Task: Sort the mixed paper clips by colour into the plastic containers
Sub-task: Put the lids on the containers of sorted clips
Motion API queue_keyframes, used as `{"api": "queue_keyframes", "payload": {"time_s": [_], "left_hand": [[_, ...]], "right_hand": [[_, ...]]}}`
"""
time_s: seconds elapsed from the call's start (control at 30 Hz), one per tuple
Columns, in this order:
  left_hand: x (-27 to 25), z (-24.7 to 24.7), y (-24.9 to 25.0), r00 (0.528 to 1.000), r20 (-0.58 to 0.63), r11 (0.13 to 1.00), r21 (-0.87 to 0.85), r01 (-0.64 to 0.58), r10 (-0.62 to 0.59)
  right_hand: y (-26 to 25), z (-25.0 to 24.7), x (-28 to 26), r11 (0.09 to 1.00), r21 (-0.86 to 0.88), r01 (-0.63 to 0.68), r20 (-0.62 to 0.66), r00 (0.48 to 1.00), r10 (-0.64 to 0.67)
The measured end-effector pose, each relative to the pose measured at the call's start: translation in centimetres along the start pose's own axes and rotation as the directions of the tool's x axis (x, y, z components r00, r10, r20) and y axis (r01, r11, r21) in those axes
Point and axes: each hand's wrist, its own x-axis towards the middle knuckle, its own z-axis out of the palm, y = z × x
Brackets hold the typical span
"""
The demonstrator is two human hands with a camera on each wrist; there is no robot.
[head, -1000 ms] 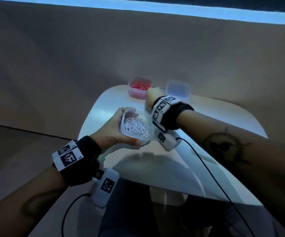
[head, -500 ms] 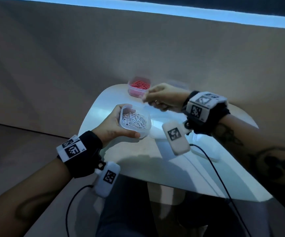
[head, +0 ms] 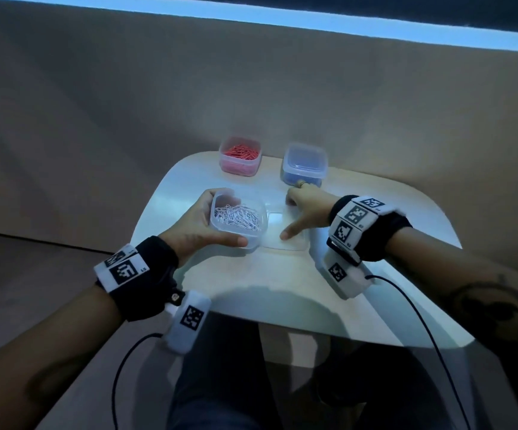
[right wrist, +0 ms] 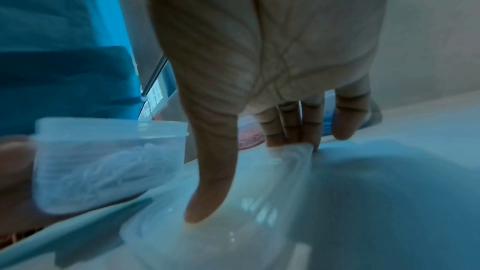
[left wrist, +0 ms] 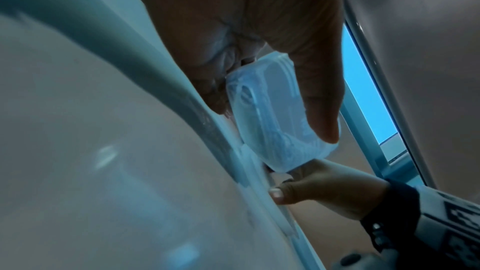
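Head view: the left hand (head: 195, 225) grips a small clear plastic tub of white paper clips (head: 238, 219), thumb along its near wall and fingers wrapped round the far left side, so the tub sits in the curl of the hand at the left of the white rounded table (head: 406, 212). Just to the right of that grip, touching the tub's wall, a flat clear plastic lid (head: 285, 232) lies on the table. The right hand (head: 309, 209) spreads over it, thumb tip on the near part and fingers reaching to the far edge. Beyond the right hand's fingers stands a lidded clear tub of blue paper clips (head: 305, 164); beyond the left hand's grip, well apart, an open tub of red paper clips (head: 240, 156).

Left wrist view: the left hand (left wrist: 259, 38) clamps the tub of white clips (left wrist: 275, 114) between thumb and fingers. Below it the right hand (left wrist: 324, 186) rests at the table edge (left wrist: 233, 151).

Right wrist view: the right hand (right wrist: 272, 48) has its thumb pressed flat on the lid (right wrist: 233, 233) and its fingertips (right wrist: 293, 137) curled down over the lid's far corner; whether the lid is off the table I cannot tell. Left of the thumb is the tub of white clips (right wrist: 103, 161); past the fingertips show the red clips (right wrist: 249, 138), blurred
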Motion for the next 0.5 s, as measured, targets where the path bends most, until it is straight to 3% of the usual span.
{"api": "queue_keyframes", "payload": {"time_s": [0.07, 0.13, 0.23, 0.3, 0.33, 0.5], "left_hand": [[-0.2, 0.2, 0.0, 1.0, 0.005, 1.0, -0.014, 0.007, -0.007], [-0.3, 0.6, 0.1, 0.999, 0.025, 0.999, -0.035, 0.027, -0.026], [-0.5, 2.3, 0.2, 0.997, 0.074, 0.998, -0.045, 0.04, -0.036], [-0.4, 3.4, 0.6, 0.994, 0.103, 0.996, -0.078, 0.036, -0.028], [-0.3, 3.8, 0.8, 0.993, 0.116, 0.994, -0.104, 0.032, -0.02], [0.1, 5.9, 2.3, 0.985, 0.166, 0.996, -0.08, -0.038, 0.051]], "right_hand": [[0.3, -0.5, -0.5, 0.971, 0.237, -0.017, -0.069, 0.997, 0.034], [0.0, -0.8, -1.7, 0.89, 0.444, 0.1, -0.256, 0.967, 0.019], [-1.5, -0.3, -4.9, 0.86, 0.366, 0.355, -0.517, 0.846, -0.129], [-1.9, 0.7, -6.9, 0.877, 0.2, 0.437, -0.528, 0.802, -0.279], [-1.7, 1.0, -7.7, 0.877, 0.18, 0.445, -0.498, 0.81, -0.309], [0.7, 1.5, -10.0, 0.873, 0.215, 0.438, -0.449, 0.838, -0.31]]}}
